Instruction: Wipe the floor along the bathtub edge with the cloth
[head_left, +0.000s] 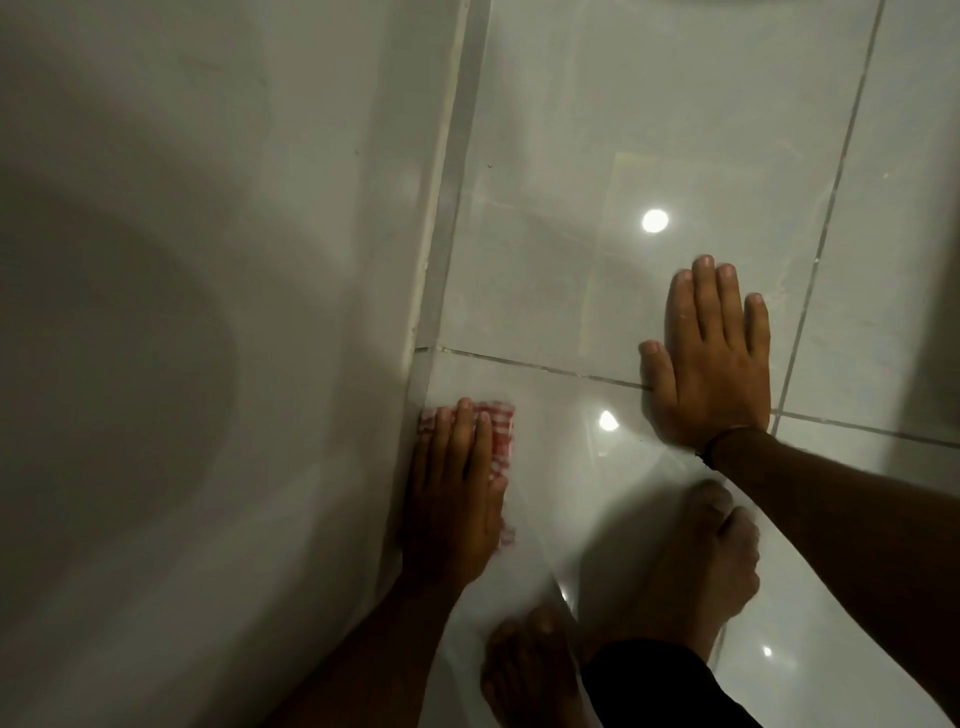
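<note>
Red-and-white checked cloth (496, 434) lies flat on the glossy floor (571, 130), tight against the foot of the white bathtub (208, 260), just near of the grout line that crosses the tiles. The left hand (452, 499) presses down on top of it with the palm and straight fingers; this is no closed grip but an open, flat hand pinning the cloth to the tile. Only a strip of the fabric shows beyond the fingertips on the far side and along the hand's right edge, with a small corner peeping out by the heel of the palm. The rest is hidden beneath the hand, so its full size and folds cannot be told. That hand and the cloth's edges are blurred.

Well apart to the right, the right hand (711, 358) rests palm-down on the bare floor, fingers spread a little and pointing far, thumb out to the left across the grout line. It holds nothing. A dark cord (719, 439) circles its wrist, and the forearm runs off the right edge.

Near the bottom, two bare feet (691, 561) stand on the tile, both soft and dim; the nearer one is cut off by the frame, and a dark trouser leg (654, 680) covers the ankle between them. Bright ceiling lights glare off the tiles.
</note>
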